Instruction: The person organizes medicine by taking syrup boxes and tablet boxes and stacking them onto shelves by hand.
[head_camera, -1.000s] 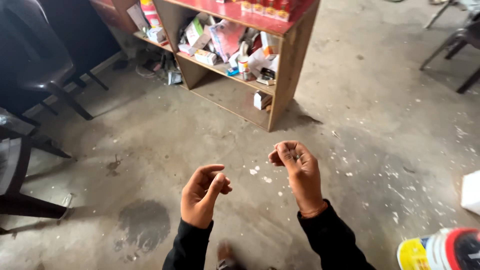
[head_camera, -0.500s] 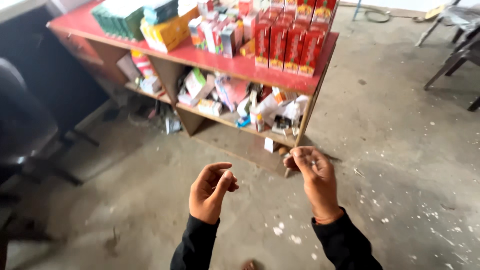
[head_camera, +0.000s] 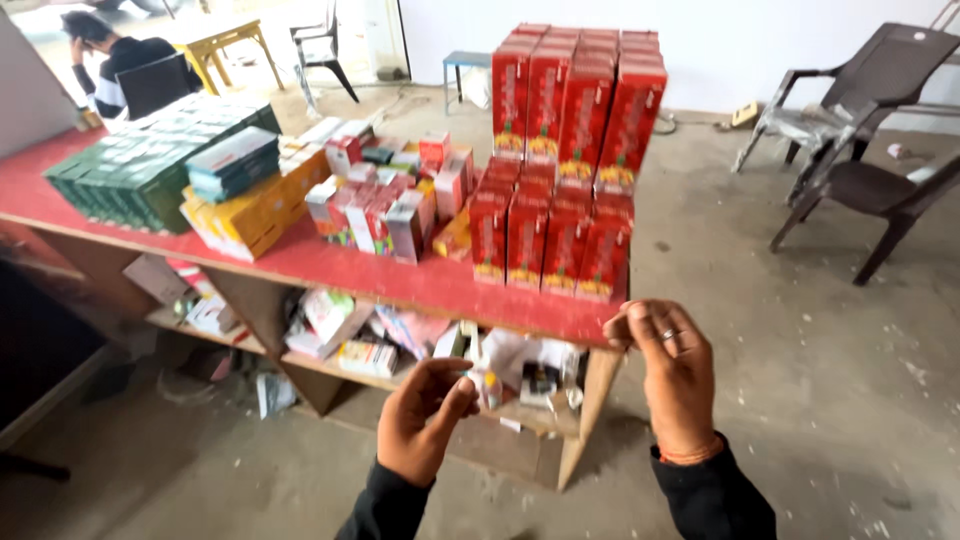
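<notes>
Hovering in front of a red-topped wooden table, the left hand has its fingers curled loosely inward with the thumb near the fingertips, and whether anything is pinched there cannot be told. The right hand, a ring on one finger, is raised with its fingers bent into a loose fist close to the table's near corner, holding nothing that shows. Beyond the right fingertips stand tall red cardboard cartons stacked in two tiers, and under the tabletop, just past the left fingertips, a shelf of jumbled small packets.
</notes>
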